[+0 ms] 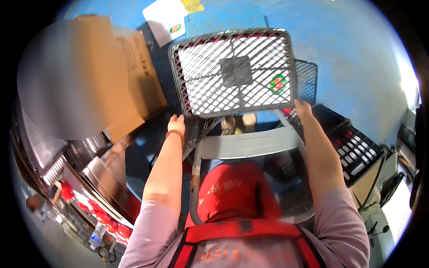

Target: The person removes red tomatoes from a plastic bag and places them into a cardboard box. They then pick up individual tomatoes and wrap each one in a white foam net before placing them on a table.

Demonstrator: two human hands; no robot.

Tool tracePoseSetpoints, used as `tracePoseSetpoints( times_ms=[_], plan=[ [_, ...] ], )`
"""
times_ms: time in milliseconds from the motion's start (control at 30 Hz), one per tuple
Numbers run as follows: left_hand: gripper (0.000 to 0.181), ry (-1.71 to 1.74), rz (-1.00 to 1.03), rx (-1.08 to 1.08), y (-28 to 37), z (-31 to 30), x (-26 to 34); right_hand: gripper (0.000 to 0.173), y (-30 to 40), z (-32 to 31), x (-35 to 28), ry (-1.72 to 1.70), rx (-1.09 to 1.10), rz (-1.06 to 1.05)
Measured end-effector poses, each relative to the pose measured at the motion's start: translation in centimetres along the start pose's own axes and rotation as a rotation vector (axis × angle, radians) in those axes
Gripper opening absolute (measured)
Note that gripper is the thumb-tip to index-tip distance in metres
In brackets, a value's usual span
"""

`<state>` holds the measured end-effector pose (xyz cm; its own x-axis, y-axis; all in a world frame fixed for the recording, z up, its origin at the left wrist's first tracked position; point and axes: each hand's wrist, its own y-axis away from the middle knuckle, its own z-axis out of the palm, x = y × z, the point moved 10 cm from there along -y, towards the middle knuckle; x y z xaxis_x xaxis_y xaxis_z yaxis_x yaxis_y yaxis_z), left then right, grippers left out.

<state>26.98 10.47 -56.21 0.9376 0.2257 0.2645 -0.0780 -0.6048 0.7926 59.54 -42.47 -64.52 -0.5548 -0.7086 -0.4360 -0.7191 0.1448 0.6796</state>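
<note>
A dark plastic mesh crate (236,71) is tilted up before me, its lattice face with a solid central square towards me. Through the lattice show a white panel (201,67) with a green and red printed mark and a strip of dark red along the edges. My left hand (176,124), with a beaded bracelet at the wrist, grips the crate's near left corner. At the near right corner, my right hand (303,109) is closed on the rim. Fingertips of both hands are partly hidden. Below the crate stands a grey metal chair back (249,144).
A large cardboard box (144,80) stands to the left. Black crates (357,147) are piled at right, and another mesh crate (306,78) sits behind mine. A white sheet (164,20) lies on the blue floor (342,43). Red balloons (110,224) and a bottle (97,234) are lower left.
</note>
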Motion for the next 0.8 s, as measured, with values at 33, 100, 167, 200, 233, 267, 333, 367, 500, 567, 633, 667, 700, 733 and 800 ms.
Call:
tracePoseSetpoints(
  times_ms=[33, 100, 167, 200, 233, 267, 333, 367, 500, 567, 633, 667, 700, 733, 800],
  plan=[
    [0.06, 0.044, -0.029, -0.019, -1.1, 0.9, -0.9, 0.037, 0.1, 0.9, -0.6, -0.062, -0.004, 0.052],
    [0.059, 0.173, -0.133, -0.056, -5.2, 3.2, -5.8, 0.038, -1.2, 0.6, -1.7, 0.334, 0.054, -0.105],
    [0.056, 0.343, -0.114, 0.045, -6.1, 4.2, -6.3, 0.038, -0.7, 1.1, -1.8, 0.147, -0.021, -0.03],
    [0.054, 0.193, -0.058, 0.066, -6.2, 3.9, -5.4, 0.041, -0.1, 0.9, -1.6, 0.055, -0.047, 0.027],
    [0.052, 0.037, 0.005, 0.087, -5.9, 3.2, -3.7, 0.043, 0.6, 0.8, -1.3, -0.045, -0.07, 0.087],
    [0.05, -0.12, 0.069, 0.106, -6.0, 2.9, -2.5, 0.047, -0.6, 1.0, 0.5, -0.148, -0.088, 0.127],
    [0.046, -0.152, 0.169, 0.163, -7.1, 2.3, -3.3, 0.044, -0.5, 1.1, -1.1, 0.015, -0.122, 0.07],
    [0.045, -0.119, 0.157, 0.153, -8.0, 2.5, -4.5, 0.043, -0.5, 1.0, -1.3, 0.029, -0.102, 0.042],
    [0.043, -0.133, 0.213, 0.128, -7.0, 2.1, -2.8, 0.04, -0.3, 0.2, -1.2, 0.055, -0.05, -0.036],
    [0.042, -0.216, 0.242, 0.164, -7.4, 2.0, -3.3, 0.038, 0.7, 0.2, -2.5, 0.085, -0.036, -0.018],
    [0.036, -0.174, 0.223, 0.173, -6.8, 2.1, -2.8, 0.036, 1.3, 0.1, -2.8, 0.132, -0.041, -0.003],
    [0.035, -0.105, 0.199, 0.158, -6.9, 2.1, -3.3, 0.036, 1.4, 0.0, -2.9, 0.156, -0.044, 0.004],
    [0.033, -0.037, 0.175, 0.143, -6.7, 2.2, -3.5, 0.035, 1.4, 0.0, -2.7, 0.119, -0.059, 0.011],
    [0.031, 0.003, 0.144, 0.121, -6.4, 2.4, -3.4, 0.035, 1.3, 0.1, -2.4, 0.081, -0.074, 0.018],
    [0.032, 0.056, 0.141, 0.145, -6.4, 2.4, -3.9, 0.033, 1.8, 0.0, -2.5, 0.007, -0.081, 0.039]
  ],
)
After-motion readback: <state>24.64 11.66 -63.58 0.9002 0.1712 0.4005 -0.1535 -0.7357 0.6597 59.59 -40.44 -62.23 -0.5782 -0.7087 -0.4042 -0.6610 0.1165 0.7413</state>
